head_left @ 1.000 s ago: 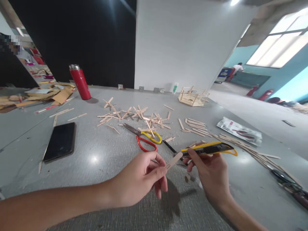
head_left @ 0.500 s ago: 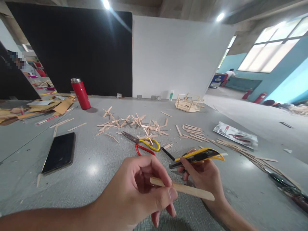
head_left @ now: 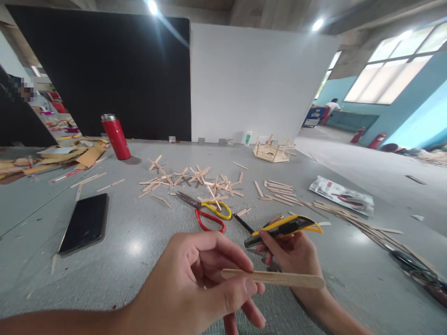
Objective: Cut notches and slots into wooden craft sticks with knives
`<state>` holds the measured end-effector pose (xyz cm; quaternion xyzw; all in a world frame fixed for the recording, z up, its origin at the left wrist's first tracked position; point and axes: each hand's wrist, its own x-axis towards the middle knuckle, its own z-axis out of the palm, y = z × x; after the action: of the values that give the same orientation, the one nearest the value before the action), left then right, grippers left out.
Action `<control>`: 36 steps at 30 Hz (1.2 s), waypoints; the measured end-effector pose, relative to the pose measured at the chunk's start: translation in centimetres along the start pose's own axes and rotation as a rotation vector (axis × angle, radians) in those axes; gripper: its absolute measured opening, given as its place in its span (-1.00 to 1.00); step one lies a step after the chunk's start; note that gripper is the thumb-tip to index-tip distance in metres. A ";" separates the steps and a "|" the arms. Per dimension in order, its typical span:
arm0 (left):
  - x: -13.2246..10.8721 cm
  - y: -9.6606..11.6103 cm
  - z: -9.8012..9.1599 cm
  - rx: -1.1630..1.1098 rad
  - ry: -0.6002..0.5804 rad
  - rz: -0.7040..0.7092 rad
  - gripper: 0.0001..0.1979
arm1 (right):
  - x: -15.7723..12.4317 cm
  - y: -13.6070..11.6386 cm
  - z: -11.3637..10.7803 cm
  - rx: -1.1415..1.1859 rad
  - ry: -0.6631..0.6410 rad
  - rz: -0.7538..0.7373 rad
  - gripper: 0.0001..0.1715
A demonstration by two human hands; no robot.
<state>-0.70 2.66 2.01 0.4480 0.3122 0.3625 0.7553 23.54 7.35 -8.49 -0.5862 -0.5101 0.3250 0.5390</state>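
Observation:
A flat wooden stick (head_left: 289,278) is pinched between the thumb and forefinger of my left hand (head_left: 206,279), lying nearly level and pointing right. Beyond it, my right hand (head_left: 296,256) grips a yellow and black utility knife (head_left: 282,229), its tip pointing left. Scissors (head_left: 213,211) with one yellow and one red handle lie just past my left hand. A black pen (head_left: 243,223) rests between the scissors and the knife. Crossed sticks (head_left: 199,174) are spread farther back on the grey table (head_left: 139,279).
A phone (head_left: 84,223) and a red bottle (head_left: 116,137) stand or lie at left. Loose sticks (head_left: 279,188), a wooden frame model (head_left: 273,151), a white packet (head_left: 340,194) and a black-handled tool (head_left: 408,260) are at right. One distant person (head_left: 332,106) is visible.
The stick in my left hand has turned closer to level and moved slightly right. More of the scissors' red handle shows. My right hand and the knife have shifted slightly left.

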 end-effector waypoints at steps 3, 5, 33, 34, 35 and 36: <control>0.1 -0.3 -0.1 0.062 -0.003 0.003 -0.74 | -0.3 -0.5 0.0 0.008 -0.007 -0.007 -0.59; 0.4 -0.8 -0.5 0.157 -0.018 0.078 -0.77 | -0.6 -1.3 -0.2 0.032 -0.002 -0.052 -0.61; 7.3 -5.2 -8.3 0.548 -0.331 -0.191 -0.96 | -5.9 -3.8 0.0 -0.388 -0.461 -0.536 -0.74; 7.3 -5.3 -8.3 0.559 -0.334 -0.186 -0.96 | -5.9 -3.7 0.0 -0.393 -0.470 -0.536 -0.74; 7.3 -5.3 -8.3 0.568 -0.337 -0.181 -0.96 | -5.9 -3.6 0.0 -0.396 -0.474 -0.532 -0.74; 7.3 -5.3 -8.3 0.573 -0.341 -0.175 -0.96 | -5.9 -3.6 0.1 -0.390 -0.473 -0.535 -0.74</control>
<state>-1.93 10.69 -7.25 0.6675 0.3076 0.1137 0.6685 21.02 1.36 -6.08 -0.4330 -0.8068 0.1962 0.3508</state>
